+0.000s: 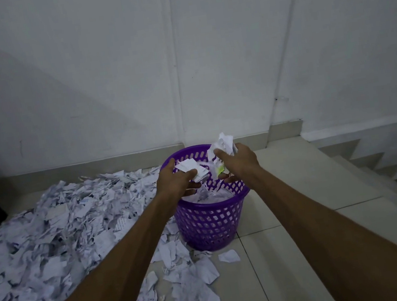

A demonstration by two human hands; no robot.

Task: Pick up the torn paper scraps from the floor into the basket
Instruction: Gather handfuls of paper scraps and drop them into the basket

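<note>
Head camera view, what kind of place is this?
Probably an indoor stair landing: tiled floor, steps descending on the right, plain white wall. A purple basket stands beside heaped paper scraps.

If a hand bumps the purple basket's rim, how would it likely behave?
The basket looks like thin perforated plastic, so probably light and easy to slide on the smooth tile floor. It narrows toward its base, so a rim knock might tip it, though the paper inside adds little weight.
</note>
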